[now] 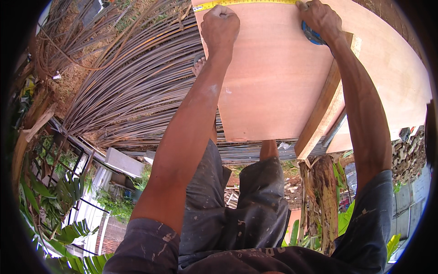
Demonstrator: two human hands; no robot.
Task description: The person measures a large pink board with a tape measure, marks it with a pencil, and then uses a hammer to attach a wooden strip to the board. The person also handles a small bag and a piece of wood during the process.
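In the head view, the left hand (220,23) was fisted, pressing a yellow tape measure (246,3) onto the plywood sheet (273,86) at upper centre. The right hand (320,19) gripped the blue case (312,35). The sheet looked stiff, light and best held by its edges.

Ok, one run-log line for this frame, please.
left hand: fist pinning yellow tape measure on plywood sheet | right hand: holding blue tape case | rebar bundle beside

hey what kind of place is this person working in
Probably an outdoor building site or yard: a big pile of steel rods on the ground, plywood sheets being measured with a yellow tape measure, and plants around.
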